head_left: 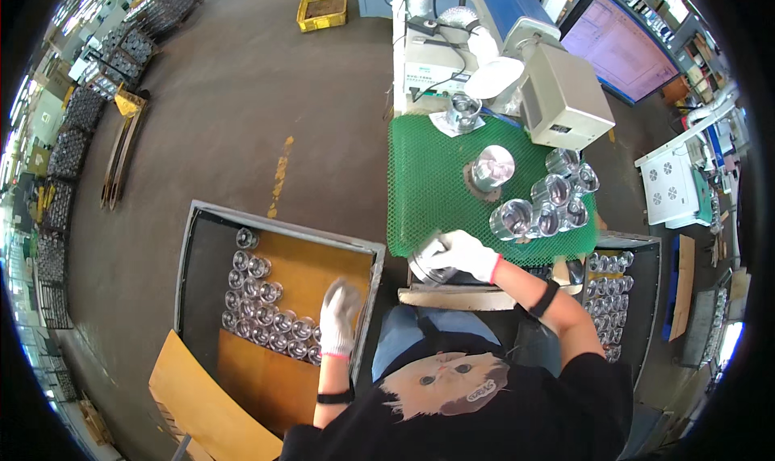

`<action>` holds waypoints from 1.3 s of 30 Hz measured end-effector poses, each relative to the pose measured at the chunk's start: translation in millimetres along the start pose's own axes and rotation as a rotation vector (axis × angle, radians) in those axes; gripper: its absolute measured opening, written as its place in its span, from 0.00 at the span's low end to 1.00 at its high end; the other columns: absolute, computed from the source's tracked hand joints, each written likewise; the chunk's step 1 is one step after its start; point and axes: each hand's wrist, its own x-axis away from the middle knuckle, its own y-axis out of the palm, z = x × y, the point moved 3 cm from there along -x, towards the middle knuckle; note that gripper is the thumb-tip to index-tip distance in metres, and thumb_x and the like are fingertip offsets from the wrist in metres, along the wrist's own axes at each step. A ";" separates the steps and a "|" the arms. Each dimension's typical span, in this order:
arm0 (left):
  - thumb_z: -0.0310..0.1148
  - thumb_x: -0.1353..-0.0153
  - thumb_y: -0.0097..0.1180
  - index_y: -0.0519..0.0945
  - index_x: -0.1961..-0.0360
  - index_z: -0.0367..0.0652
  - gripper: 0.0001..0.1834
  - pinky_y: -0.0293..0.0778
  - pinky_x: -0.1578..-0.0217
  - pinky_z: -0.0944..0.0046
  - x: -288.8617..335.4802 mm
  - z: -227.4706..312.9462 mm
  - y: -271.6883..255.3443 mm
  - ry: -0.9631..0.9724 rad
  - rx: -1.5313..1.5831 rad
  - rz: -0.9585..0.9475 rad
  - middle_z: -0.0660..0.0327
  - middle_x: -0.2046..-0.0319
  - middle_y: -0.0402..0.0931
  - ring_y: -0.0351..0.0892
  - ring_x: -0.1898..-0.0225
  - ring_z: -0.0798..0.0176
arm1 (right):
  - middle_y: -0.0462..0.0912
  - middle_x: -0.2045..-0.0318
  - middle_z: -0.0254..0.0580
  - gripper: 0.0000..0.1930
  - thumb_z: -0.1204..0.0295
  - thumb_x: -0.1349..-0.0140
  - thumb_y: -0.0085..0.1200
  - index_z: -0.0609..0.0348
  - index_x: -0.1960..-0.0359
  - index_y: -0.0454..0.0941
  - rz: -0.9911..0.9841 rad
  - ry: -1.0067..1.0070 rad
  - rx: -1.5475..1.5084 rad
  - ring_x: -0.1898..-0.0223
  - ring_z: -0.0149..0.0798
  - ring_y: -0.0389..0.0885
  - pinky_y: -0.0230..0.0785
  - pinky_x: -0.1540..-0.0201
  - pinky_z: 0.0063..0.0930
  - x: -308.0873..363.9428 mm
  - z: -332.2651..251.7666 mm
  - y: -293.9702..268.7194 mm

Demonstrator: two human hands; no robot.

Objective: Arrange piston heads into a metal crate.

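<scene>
My right hand (464, 253), in a white glove with a red cuff, grips a shiny metal cylindrical part (430, 264) at the near edge of the green mesh mat (420, 178). My left hand (340, 312), gloved too, is over the right side of the left-hand bin (280, 228); motion smears its fingers, so I cannot see whether they hold anything. Close to it, rows of similar metal parts (282, 321) stand on a brown board. Several more hollow metal parts (551, 190) are grouped on the mat's right side. Another part (492, 168) sits mid-mat, and one (463, 111) rests on white paper.
A beige box-shaped device (565, 94) and a white instrument with cables (436, 67) occupy the far end of the bench. To the right is a second bin (652, 299) with rows of metal parts. A brown board (206, 404) leans at the left bin. A yellow crate (322, 9) lies on the floor.
</scene>
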 end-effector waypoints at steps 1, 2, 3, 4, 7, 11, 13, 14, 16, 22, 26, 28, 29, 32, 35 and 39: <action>0.39 0.37 0.57 0.69 0.40 0.40 0.26 0.75 0.51 0.60 4.5 -14.1 -17.7 -0.035 0.021 0.047 0.57 0.55 0.75 0.77 0.55 0.60 | 0.85 0.68 0.46 0.17 0.57 0.46 0.59 0.59 0.64 0.82 0.083 -0.091 0.434 0.65 0.42 0.84 0.75 0.60 0.34 -13.3 -13.8 -5.9; 0.39 0.37 0.58 0.70 0.41 0.41 0.25 0.76 0.54 0.60 8.1 -28.8 -34.0 -0.071 0.039 0.088 0.58 0.58 0.76 0.78 0.58 0.61 | 0.84 0.70 0.49 0.19 0.53 0.47 0.57 0.58 0.68 0.82 0.171 -0.176 0.867 0.66 0.45 0.84 0.75 0.61 0.37 -26.7 -28.3 -12.9; 0.38 0.37 0.57 0.70 0.42 0.41 0.24 0.77 0.56 0.60 12.8 -42.4 -49.8 -0.095 0.075 0.090 0.59 0.59 0.76 0.78 0.60 0.61 | 0.83 0.71 0.50 0.20 0.51 0.47 0.55 0.58 0.70 0.82 0.212 -0.210 0.928 0.67 0.48 0.83 0.75 0.62 0.39 -40.8 -35.7 -21.1; 0.37 0.37 0.57 0.71 0.43 0.41 0.23 0.78 0.59 0.60 17.5 -54.7 -63.8 -0.120 0.107 0.093 0.59 0.61 0.77 0.78 0.61 0.61 | 0.82 0.72 0.52 0.22 0.49 0.47 0.52 0.57 0.73 0.81 0.253 -0.244 0.985 0.67 0.51 0.83 0.75 0.62 0.42 -57.1 -39.4 -30.6; 0.38 0.37 0.57 0.73 0.45 0.42 0.21 0.77 0.60 0.59 29.1 -70.9 -71.4 -0.185 0.096 0.165 0.60 0.60 0.76 0.78 0.61 0.60 | 0.82 0.74 0.48 0.13 0.59 0.46 0.53 0.55 0.75 0.82 0.455 -0.334 1.201 0.68 0.51 0.82 0.74 0.61 0.46 -108.8 -45.4 -70.8; 0.39 0.37 0.56 0.73 0.46 0.41 0.21 0.77 0.59 0.58 39.8 -59.8 -44.4 -0.181 0.105 0.196 0.57 0.57 0.75 0.78 0.57 0.56 | 0.80 0.64 0.56 0.07 0.70 0.48 0.53 0.57 0.70 0.82 0.669 -0.272 1.120 0.61 0.56 0.78 0.72 0.57 0.46 -165.8 -33.6 -117.3; 0.39 0.37 0.55 0.72 0.44 0.38 0.23 0.77 0.58 0.58 40.8 -49.0 -26.6 -0.156 0.045 0.214 0.56 0.57 0.75 0.78 0.56 0.56 | 0.80 0.64 0.55 0.08 0.71 0.48 0.53 0.56 0.69 0.82 0.705 -0.288 1.106 0.60 0.55 0.78 0.71 0.56 0.46 -181.7 -27.2 -131.3; 0.39 0.37 0.55 0.72 0.44 0.38 0.23 0.77 0.58 0.58 35.7 -49.4 -24.9 -0.160 0.031 0.204 0.56 0.57 0.75 0.78 0.56 0.56 | 0.80 0.64 0.55 0.08 0.72 0.49 0.52 0.56 0.67 0.82 0.736 -0.308 1.098 0.60 0.55 0.78 0.71 0.56 0.46 -187.3 -23.2 -137.7; 0.44 0.38 0.58 0.72 0.44 0.41 0.26 0.77 0.58 0.56 31.4 -51.1 -26.4 -0.133 -0.021 0.180 0.56 0.57 0.75 0.78 0.57 0.56 | 0.80 0.61 0.53 0.12 0.72 0.45 0.49 0.55 0.59 0.79 0.683 -0.222 1.108 0.53 0.51 0.77 0.68 0.52 0.46 -176.5 -44.7 -129.2; 0.40 0.36 0.55 0.71 0.42 0.39 0.25 0.77 0.56 0.57 -17.7 -40.6 4.7 -0.142 -0.169 -0.019 0.56 0.56 0.77 0.79 0.56 0.57 | 0.77 0.65 0.48 0.11 0.69 0.46 0.49 0.58 0.63 0.76 0.833 -0.372 1.277 0.58 0.46 0.75 0.65 0.53 0.42 -96.2 -66.2 -68.3; 0.35 0.36 0.56 0.70 0.41 0.35 0.25 0.75 0.55 0.66 -46.8 -38.7 69.5 -0.217 -0.348 -0.297 0.56 0.55 0.77 0.77 0.57 0.64 | 0.78 0.70 0.44 0.16 0.58 0.50 0.57 0.54 0.64 0.77 0.352 -0.466 1.007 0.62 0.46 0.76 0.67 0.57 0.41 6.4 -10.5 3.8; 0.36 0.35 0.56 0.70 0.41 0.35 0.25 0.75 0.54 0.64 -48.2 -41.3 87.3 -0.264 -0.465 -0.375 0.55 0.54 0.77 0.78 0.56 0.64 | 0.81 0.70 0.44 0.16 0.57 0.49 0.58 0.54 0.65 0.80 0.203 -0.351 0.941 0.61 0.46 0.79 0.68 0.56 0.41 49.4 39.4 21.6; 0.37 0.36 0.56 0.70 0.41 0.35 0.26 0.75 0.53 0.63 -49.0 -47.3 94.6 -0.276 -0.525 -0.434 0.55 0.54 0.77 0.78 0.55 0.63 | 0.81 0.71 0.44 0.15 0.57 0.49 0.58 0.55 0.67 0.80 0.240 -0.246 0.925 0.63 0.46 0.80 0.69 0.56 0.41 72.4 69.3 20.5; 0.40 0.36 0.55 0.70 0.42 0.38 0.25 0.79 0.59 0.58 -51.4 -70.1 103.7 -0.334 -0.629 -0.525 0.55 0.57 0.79 0.80 0.58 0.58 | 0.81 0.76 0.44 0.13 0.59 0.52 0.57 0.55 0.73 0.81 0.545 0.000 0.848 0.68 0.48 0.80 0.70 0.59 0.43 147.1 138.2 9.0; 0.39 0.39 0.59 0.71 0.43 0.39 0.25 0.76 0.60 0.61 -37.9 -89.4 110.8 -0.417 -0.684 -0.535 0.58 0.59 0.79 0.79 0.60 0.61 | 0.79 0.77 0.47 0.11 0.62 0.51 0.54 0.56 0.74 0.80 0.758 0.221 0.713 0.69 0.53 0.80 0.71 0.62 0.47 229.6 184.8 -9.4; 0.40 0.39 0.58 0.73 0.45 0.44 0.23 0.75 0.58 0.57 -11.6 -109.9 130.1 -0.443 -0.803 -0.553 0.61 0.61 0.78 0.78 0.61 0.61 | 0.82 0.73 0.49 0.15 0.59 0.48 0.51 0.54 0.68 0.83 1.172 0.407 0.402 0.65 0.53 0.82 0.74 0.58 0.46 336.4 258.1 -24.1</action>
